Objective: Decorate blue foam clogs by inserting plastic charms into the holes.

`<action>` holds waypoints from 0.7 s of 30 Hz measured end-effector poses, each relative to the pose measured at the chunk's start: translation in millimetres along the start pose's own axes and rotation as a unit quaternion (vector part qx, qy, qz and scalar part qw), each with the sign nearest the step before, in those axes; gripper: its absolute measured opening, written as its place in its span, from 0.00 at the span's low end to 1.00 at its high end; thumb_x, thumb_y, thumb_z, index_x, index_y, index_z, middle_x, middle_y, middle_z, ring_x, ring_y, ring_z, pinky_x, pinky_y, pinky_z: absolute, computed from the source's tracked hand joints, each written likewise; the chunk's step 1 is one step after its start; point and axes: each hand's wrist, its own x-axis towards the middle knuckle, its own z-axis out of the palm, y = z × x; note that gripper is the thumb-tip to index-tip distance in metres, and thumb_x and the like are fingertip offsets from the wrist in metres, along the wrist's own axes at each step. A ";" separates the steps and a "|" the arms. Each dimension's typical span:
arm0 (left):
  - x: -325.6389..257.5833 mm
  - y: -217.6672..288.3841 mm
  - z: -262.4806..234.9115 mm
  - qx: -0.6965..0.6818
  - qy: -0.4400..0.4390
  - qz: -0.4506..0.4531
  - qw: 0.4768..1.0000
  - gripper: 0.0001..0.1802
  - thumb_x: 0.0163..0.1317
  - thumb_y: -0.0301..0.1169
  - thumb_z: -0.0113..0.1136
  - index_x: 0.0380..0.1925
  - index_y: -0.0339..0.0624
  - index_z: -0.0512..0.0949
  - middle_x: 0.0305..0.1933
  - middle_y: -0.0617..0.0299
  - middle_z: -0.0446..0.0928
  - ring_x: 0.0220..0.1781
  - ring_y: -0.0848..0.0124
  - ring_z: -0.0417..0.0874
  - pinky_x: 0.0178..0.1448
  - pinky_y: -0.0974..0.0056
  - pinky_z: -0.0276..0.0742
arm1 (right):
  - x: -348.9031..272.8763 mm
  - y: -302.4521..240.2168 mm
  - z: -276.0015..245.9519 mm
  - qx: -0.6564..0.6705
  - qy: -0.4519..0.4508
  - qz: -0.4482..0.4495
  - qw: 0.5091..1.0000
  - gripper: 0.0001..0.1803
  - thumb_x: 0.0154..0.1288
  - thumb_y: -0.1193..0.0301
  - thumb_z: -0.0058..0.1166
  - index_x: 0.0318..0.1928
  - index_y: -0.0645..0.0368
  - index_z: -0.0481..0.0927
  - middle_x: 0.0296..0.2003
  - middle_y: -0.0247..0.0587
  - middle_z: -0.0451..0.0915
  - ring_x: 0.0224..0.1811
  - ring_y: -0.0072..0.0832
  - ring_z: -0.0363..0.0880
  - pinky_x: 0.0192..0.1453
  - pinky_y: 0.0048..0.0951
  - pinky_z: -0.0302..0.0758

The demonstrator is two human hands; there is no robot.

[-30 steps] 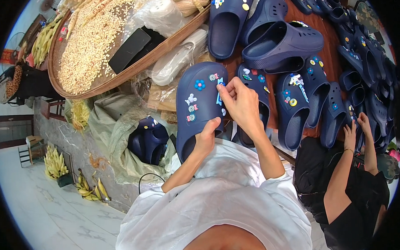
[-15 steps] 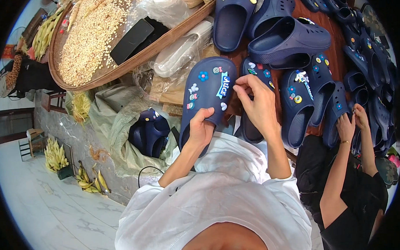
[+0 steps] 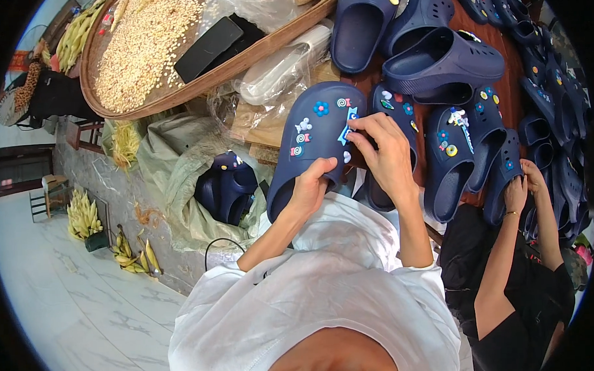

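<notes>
A navy foam clog (image 3: 295,161) is gripped at its open end by my left hand (image 3: 312,190), thumb on top and fingers hidden beneath. Its upper carries a blue flower, a grey mouse-like figure, candy shapes and a small pale heart. Near the right edge of the upper sits a blue banner-shaped charm (image 3: 343,136) with white lettering. The bent fingertips and thumb of my right hand (image 3: 389,155) are closed at this charm and partly cover it. Behind that hand lies another decorated navy clog (image 3: 400,123).
More navy clogs (image 3: 444,64) crowd the brown table on the right. A co-worker's hands (image 3: 516,194) are on a clog there. A woven tray (image 3: 240,64) of corn kernels holds a black phone (image 3: 210,48). An open sack (image 3: 171,150) contains navy clogs.
My right fingers have moved from beside the banner charm onto it. The clog and my left hand appear slightly further right, as the whole view has shifted.
</notes>
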 end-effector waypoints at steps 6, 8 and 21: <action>3.5 -3.2 0.6 0.013 0.030 0.010 0.999 0.16 0.60 0.24 0.58 0.49 0.34 0.77 0.48 0.60 0.79 0.50 0.70 0.79 0.58 0.63 0.73 | -13.9 -4.1 -3.9 0.027 0.062 0.022 0.997 0.10 0.61 0.75 0.62 0.44 0.59 0.83 0.35 0.41 0.80 0.37 0.40 0.79 0.40 0.35 0.75; 3.7 -2.9 4.5 0.028 0.042 0.020 0.999 0.16 0.60 0.25 0.58 0.49 0.34 0.77 0.46 0.60 0.79 0.49 0.70 0.80 0.57 0.63 0.73 | -22.2 -8.1 -7.4 0.045 0.080 0.053 0.994 0.09 0.63 0.77 0.61 0.44 0.60 0.82 0.35 0.42 0.80 0.33 0.36 0.80 0.36 0.32 0.76; 1.1 -23.0 14.3 0.321 -0.059 0.122 0.937 0.19 0.69 0.22 0.54 0.59 0.29 0.71 0.57 0.53 0.78 0.59 0.70 0.80 0.61 0.64 0.77 | -17.4 -27.1 5.8 0.172 -0.058 0.124 0.976 0.11 0.61 0.71 0.66 0.35 0.64 0.77 0.29 0.37 0.78 0.29 0.22 0.76 0.35 0.24 0.73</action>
